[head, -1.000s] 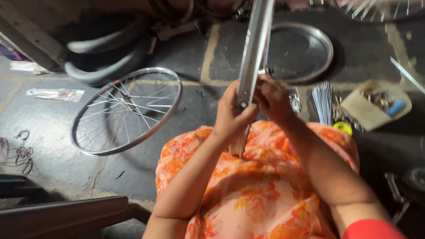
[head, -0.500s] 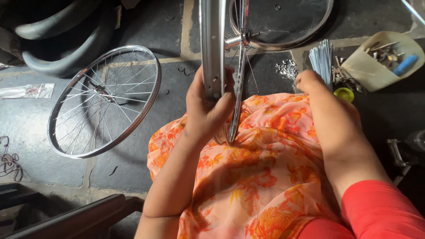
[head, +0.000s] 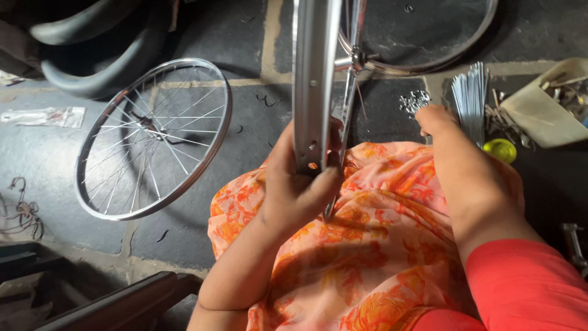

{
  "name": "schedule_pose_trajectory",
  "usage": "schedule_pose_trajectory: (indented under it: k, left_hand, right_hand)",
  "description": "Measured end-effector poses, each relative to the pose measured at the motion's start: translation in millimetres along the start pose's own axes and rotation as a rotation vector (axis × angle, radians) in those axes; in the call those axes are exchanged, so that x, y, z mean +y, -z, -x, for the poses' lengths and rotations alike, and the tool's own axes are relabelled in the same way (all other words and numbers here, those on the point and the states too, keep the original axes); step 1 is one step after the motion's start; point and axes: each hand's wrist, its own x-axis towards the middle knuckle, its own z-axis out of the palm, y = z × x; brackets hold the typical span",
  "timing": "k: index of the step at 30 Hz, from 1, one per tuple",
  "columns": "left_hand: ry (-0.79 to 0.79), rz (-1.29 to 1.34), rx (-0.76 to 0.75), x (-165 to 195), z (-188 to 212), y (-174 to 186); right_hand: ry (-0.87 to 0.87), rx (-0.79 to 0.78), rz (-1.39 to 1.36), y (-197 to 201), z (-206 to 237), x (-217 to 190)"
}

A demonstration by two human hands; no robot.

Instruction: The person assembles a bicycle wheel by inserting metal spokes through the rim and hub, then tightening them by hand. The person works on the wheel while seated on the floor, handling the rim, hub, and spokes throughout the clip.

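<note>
Spoked wheel (head: 152,138) lies left of upright rim (head: 315,86); spokes (head: 470,98) right.

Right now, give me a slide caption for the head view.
Left hand grips an upright wheel rim while right hand reaches toward small nipples beside spokes.

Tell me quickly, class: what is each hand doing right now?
Left hand: closed around the upright silver wheel rim.
Right hand: reaching by the small metal nipples on the floor; its grip cannot be told.
</note>
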Motion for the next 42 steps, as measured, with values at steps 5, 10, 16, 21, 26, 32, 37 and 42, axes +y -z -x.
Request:
schedule_pose_trajectory:
  k: [5, 10, 16, 21, 26, 32, 37, 42]
  left_hand:
    - [-0.136, -0.161, 0.010, 1, -7, -3]
    - [-0.172, -0.205, 0.030, -6, -9, -5]
    - [-0.234, -0.306, 0.058, -10, -6, -8]
    - [-0.225, -0.209, 0.043, -17, -5, -5]
    - [-0.276, -0.253, 0.070, -26, -2, -3]
    - [-0.343, -0.347, 0.107, -32, -4, -2]
    - [-0.434, -0.353, 0.074, -38, -7, 1]
    - [-0.393, -0.277, 0.081, -50, -8, 4]
  right_hand:
    - [0.115, 0.168, 0.081, 0, 0, -7]
    - [0.309, 0.532, -0.331, 23, 54, -28]
    - [0.801, 0.809, -0.775, 121, 207, -81]
    - [1.268, 0.870, -0.416, 207, 348, -121]
    - [1.436, 1.056, 0.219, 242, 396, -177]
    - [1.400, 1.033, 0.455, 246, 407, -190]
    - [1.390, 1.114, 0.583, 241, 411, -194]
    - [1.409, 1.115, 0.832, 243, 408, -202]
